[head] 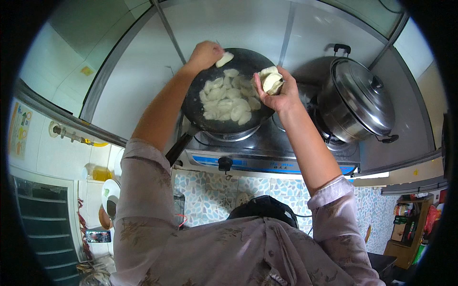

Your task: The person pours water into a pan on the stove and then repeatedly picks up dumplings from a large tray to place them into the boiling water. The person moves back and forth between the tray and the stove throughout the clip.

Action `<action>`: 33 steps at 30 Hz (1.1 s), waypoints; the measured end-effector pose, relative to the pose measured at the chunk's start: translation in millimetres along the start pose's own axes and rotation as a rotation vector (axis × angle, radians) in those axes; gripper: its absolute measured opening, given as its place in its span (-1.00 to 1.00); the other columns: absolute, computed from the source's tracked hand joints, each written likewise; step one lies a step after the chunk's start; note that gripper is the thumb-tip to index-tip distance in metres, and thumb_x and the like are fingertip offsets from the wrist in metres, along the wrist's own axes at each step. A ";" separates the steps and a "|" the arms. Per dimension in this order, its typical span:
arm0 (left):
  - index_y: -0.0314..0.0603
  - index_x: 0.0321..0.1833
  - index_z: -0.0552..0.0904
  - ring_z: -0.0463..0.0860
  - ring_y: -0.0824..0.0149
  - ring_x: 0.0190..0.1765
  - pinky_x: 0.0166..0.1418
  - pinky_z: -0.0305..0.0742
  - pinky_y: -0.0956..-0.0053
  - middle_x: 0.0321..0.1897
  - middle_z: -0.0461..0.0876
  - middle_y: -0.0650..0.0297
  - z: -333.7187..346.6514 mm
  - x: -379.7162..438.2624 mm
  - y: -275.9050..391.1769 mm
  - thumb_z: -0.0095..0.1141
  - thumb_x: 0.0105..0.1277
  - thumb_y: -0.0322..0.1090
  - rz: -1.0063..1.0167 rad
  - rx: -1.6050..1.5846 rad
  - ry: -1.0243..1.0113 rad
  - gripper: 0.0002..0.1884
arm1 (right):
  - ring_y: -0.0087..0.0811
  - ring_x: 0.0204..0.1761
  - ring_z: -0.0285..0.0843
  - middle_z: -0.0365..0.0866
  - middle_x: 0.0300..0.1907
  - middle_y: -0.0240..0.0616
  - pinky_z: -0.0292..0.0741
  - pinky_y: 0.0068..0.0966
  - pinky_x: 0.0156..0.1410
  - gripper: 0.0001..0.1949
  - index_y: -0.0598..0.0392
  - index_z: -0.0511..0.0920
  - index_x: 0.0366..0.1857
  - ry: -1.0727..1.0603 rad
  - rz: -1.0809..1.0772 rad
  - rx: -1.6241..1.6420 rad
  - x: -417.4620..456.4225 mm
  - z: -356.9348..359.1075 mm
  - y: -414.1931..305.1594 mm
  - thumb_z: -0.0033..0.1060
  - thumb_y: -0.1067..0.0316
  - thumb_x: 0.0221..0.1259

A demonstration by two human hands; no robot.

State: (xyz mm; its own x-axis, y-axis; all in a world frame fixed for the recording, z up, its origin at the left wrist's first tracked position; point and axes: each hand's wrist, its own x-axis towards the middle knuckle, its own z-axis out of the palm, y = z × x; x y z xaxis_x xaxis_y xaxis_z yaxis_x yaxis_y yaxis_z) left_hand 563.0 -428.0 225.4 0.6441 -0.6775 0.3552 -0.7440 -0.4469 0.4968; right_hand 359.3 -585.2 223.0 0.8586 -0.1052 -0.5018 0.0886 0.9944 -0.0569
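Note:
A dark wok (195,114) stands on the gas stove's left burner. Inside it, several pale half-moon dumplings (229,96) lie crowded together in liquid. My left hand (206,55), a little blurred, is over the wok's far left rim with one pale dumpling (224,59) at its fingertips. At the wok's right side, my right hand (284,94) is palm up and cups a small stack of pale dumplings (272,81). The wok's black handle (180,146) points toward me, below my left forearm.
A lidded steel pot (352,102) occupies the right burner of the gas stove (272,146). Metal panels (229,25) enclose the stove behind and at the sides. On the left are a bowl (110,193), a jar of yellow liquid (101,174) and a phone (98,236).

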 end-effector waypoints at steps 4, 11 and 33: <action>-0.19 -0.36 0.66 0.62 0.04 -0.26 -0.18 0.49 0.27 -0.39 0.63 0.04 29.0 -8.8 -61.4 -0.02 0.15 -0.40 -0.108 0.415 -0.067 -0.84 | -0.19 -0.15 0.51 0.49 -0.20 -0.16 0.60 -0.09 0.00 -0.77 0.15 0.44 -0.19 -0.018 0.027 -0.008 -9.3 -4.2 -4.1 0.01 0.26 0.16; -0.19 -0.16 0.66 0.62 0.26 -0.24 -0.20 0.48 0.39 -0.30 0.67 0.15 3.6 -8.9 10.1 0.08 0.25 -0.25 0.098 0.072 -0.021 -0.78 | 0.01 0.00 0.45 0.43 -0.05 0.02 0.55 -0.09 0.09 -0.65 0.26 0.40 -0.03 -0.116 0.031 -0.039 -11.9 -5.5 1.3 -0.06 0.25 0.18; -0.33 -0.28 0.64 0.60 0.42 -0.26 -0.17 0.49 0.49 -0.39 0.66 0.23 2.6 -136.0 50.1 0.23 0.14 -0.28 -0.067 0.208 -0.620 -0.78 | -0.11 -0.04 0.47 0.45 -0.16 -0.05 0.46 -0.01 0.19 -0.76 0.23 0.47 -0.19 -0.129 0.270 -0.041 -68.4 -42.8 28.3 -0.10 0.44 0.04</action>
State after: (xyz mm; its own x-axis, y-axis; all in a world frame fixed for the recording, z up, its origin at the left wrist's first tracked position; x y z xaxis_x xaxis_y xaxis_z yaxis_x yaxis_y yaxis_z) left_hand 437.6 -359.7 199.9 0.5146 -0.8275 -0.2245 -0.7647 -0.5614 0.3163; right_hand 281.4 -550.0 218.8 0.9054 0.1671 -0.3903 -0.1700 0.9851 0.0274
